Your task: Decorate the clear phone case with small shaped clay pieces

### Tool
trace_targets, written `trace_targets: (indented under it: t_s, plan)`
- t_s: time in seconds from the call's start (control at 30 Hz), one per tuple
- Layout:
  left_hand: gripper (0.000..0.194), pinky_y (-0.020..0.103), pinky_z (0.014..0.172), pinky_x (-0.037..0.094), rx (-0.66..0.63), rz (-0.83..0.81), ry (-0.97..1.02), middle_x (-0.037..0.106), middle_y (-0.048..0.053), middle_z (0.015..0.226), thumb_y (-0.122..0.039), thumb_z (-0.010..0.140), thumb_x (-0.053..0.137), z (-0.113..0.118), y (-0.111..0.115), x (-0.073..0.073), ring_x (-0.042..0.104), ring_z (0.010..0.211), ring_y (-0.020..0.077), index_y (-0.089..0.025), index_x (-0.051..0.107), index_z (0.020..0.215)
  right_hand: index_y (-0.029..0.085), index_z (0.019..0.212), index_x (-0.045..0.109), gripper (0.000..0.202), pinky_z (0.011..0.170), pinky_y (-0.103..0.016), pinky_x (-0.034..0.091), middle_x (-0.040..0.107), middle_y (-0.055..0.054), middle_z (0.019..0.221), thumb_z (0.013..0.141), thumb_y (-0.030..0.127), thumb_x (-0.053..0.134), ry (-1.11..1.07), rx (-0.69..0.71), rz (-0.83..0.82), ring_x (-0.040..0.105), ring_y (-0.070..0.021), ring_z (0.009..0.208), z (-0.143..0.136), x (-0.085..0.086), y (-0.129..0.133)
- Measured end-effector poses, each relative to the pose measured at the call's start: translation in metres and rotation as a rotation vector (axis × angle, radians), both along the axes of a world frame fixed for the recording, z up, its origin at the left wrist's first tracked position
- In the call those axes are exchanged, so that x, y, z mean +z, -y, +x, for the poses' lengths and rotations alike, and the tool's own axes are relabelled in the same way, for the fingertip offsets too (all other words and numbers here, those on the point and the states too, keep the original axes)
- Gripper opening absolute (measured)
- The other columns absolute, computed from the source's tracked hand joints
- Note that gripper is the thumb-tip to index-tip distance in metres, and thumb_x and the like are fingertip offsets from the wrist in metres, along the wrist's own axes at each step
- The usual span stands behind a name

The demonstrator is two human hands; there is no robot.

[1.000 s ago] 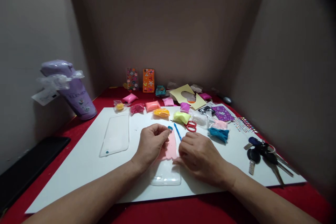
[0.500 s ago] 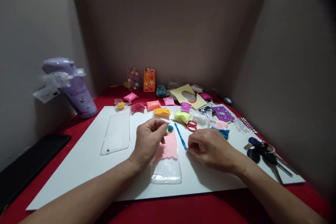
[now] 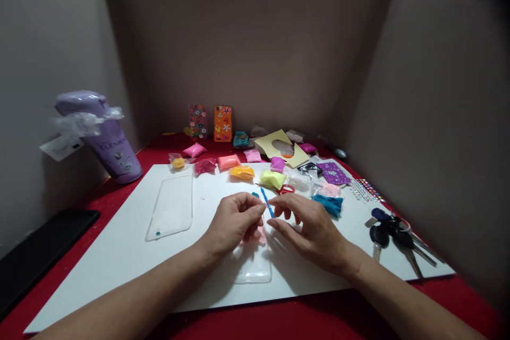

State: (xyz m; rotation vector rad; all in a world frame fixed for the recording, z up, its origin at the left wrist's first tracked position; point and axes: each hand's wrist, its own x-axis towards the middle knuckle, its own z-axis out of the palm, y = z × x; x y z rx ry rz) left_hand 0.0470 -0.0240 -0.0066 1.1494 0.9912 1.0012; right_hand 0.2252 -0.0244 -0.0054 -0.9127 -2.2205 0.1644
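My left hand (image 3: pixel 239 219) is pinched closed above a clear phone case (image 3: pixel 255 271); what its fingertips hold is too small to name. Close by on the right, my right hand (image 3: pixel 308 226) has its thumb and fingers apart, with nothing visible between them. A blue tool (image 3: pixel 267 202) lies just beyond the gap between the hands. Pink clay (image 3: pixel 261 235) on the case is mostly hidden by my left hand. Another clear case (image 3: pixel 171 207) lies flat to the left on the white board (image 3: pixel 119 255).
Colourful clay packets, among them yellow-green (image 3: pixel 272 179) and blue (image 3: pixel 328 205), line the back. Red scissors (image 3: pixel 287 189) lie among them. Keys (image 3: pixel 398 234) rest at right, a black phone (image 3: pixel 48 249) and purple bottle (image 3: pixel 115 143) at left.
My right hand has moved left and up toward my left hand, and its fingers have opened. My left hand has shifted slightly right and down, still pinched. The view has shifted slightly.
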Motion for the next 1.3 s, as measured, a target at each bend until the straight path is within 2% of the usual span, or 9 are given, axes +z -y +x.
trace_targets:
  t_s: [0.2, 0.4, 0.6, 0.7, 0.8, 1.0, 1.1, 1.23, 1.3]
  plan:
    - [0.019, 0.016, 0.036, 0.029, -0.041, 0.029, -0.072, 0.056, -0.002, 0.049, -0.034, 0.075, 0.065, 0.000, 0.002, 0.002, 0.049, 0.038, 0.0072, -0.016, 0.059, 0.072, 0.017, 0.101, 0.059, 0.016, 0.060, -0.027, 0.044, 0.064, -0.005, 0.080, 0.089, 0.024, 0.051, -0.021, 0.021, 0.017, 0.058, -0.0154, 0.072, -0.002, -0.006, 0.000]
    - [0.022, 0.017, 0.035, 0.029, -0.090, 0.067, -0.074, 0.057, -0.001, 0.051, -0.034, 0.074, 0.064, 0.001, 0.002, 0.002, 0.046, 0.038, 0.0063, -0.015, 0.058, 0.067, 0.016, 0.090, 0.062, 0.013, 0.060, -0.027, 0.043, 0.064, -0.005, 0.074, 0.090, 0.018, 0.049, -0.071, 0.050, 0.078, 0.057, -0.0150, 0.068, -0.002, -0.010, -0.003]
    - [0.024, 0.017, 0.035, 0.029, -0.125, 0.048, -0.073, 0.059, 0.000, 0.050, -0.036, 0.076, 0.063, 0.001, 0.001, 0.001, 0.047, 0.038, 0.0068, -0.014, 0.058, 0.066, 0.016, 0.084, 0.064, 0.020, 0.062, -0.028, 0.043, 0.063, -0.006, 0.074, 0.091, 0.016, 0.045, 0.026, 0.026, 0.155, 0.057, -0.0151, 0.069, -0.001, -0.010, -0.003]
    - [0.026, 0.017, 0.035, 0.030, -0.117, 0.063, -0.079, 0.059, 0.001, 0.050, -0.037, 0.077, 0.062, 0.002, 0.002, 0.002, 0.047, 0.038, 0.0072, -0.014, 0.058, 0.064, 0.017, 0.084, 0.061, 0.017, 0.063, -0.028, 0.043, 0.062, -0.004, 0.073, 0.090, 0.015, 0.045, 0.015, 0.022, 0.163, 0.056, -0.0150, 0.069, 0.000, -0.009, -0.004]
    - [0.023, 0.017, 0.034, 0.027, -0.076, 0.051, -0.091, 0.060, 0.001, 0.048, -0.037, 0.077, 0.061, 0.002, 0.002, 0.003, 0.046, 0.036, 0.0074, -0.014, 0.061, 0.073, 0.017, 0.083, 0.057, 0.014, 0.062, -0.027, 0.041, 0.059, -0.003, 0.071, 0.090, 0.016, 0.045, -0.040, -0.016, 0.135, 0.053, -0.0143, 0.066, 0.002, -0.008, -0.005]
    - [0.024, 0.017, 0.037, 0.027, -0.010, 0.041, -0.145, 0.056, -0.001, 0.044, -0.039, 0.079, 0.060, 0.004, 0.001, 0.003, 0.043, 0.036, 0.0074, -0.016, 0.060, 0.072, 0.019, 0.082, 0.047, 0.016, 0.059, -0.027, 0.039, 0.052, -0.003, 0.073, 0.094, 0.022, 0.037, -0.120, -0.197, 0.114, 0.049, -0.0141, 0.063, 0.006, -0.008, -0.012]
    - [0.026, 0.018, 0.039, 0.029, 0.012, 0.031, -0.147, 0.048, -0.005, 0.040, -0.040, 0.077, 0.063, 0.004, 0.002, 0.005, 0.039, 0.036, 0.0062, -0.016, 0.061, 0.068, 0.021, 0.074, 0.041, 0.023, 0.055, -0.026, 0.035, 0.046, 0.000, 0.064, 0.095, 0.024, 0.033, -0.154, -0.323, 0.154, 0.044, -0.0137, 0.056, 0.016, 0.003, -0.018]
    - [0.032, 0.018, 0.038, 0.024, 0.038, 0.085, -0.166, 0.042, -0.006, 0.039, -0.045, 0.074, 0.064, 0.002, 0.004, 0.009, 0.032, 0.036, 0.0052, -0.015, 0.063, 0.063, 0.022, 0.064, 0.038, 0.034, 0.050, -0.026, 0.028, 0.039, 0.003, 0.053, 0.095, 0.035, 0.033, -0.178, -0.707, 0.177, 0.038, -0.0128, 0.048, 0.046, 0.033, -0.033]
    - [0.034, 0.019, 0.038, 0.022, 0.043, 0.111, -0.175, 0.041, -0.006, 0.039, -0.046, 0.073, 0.064, 0.001, 0.004, 0.010, 0.032, 0.037, 0.0055, -0.015, 0.064, 0.061, 0.021, 0.065, 0.044, 0.036, 0.051, -0.026, 0.028, 0.047, 0.000, 0.056, 0.094, 0.038, 0.032, -0.020, -0.888, 0.109, 0.042, -0.0139, 0.051, 0.064, 0.044, -0.044]
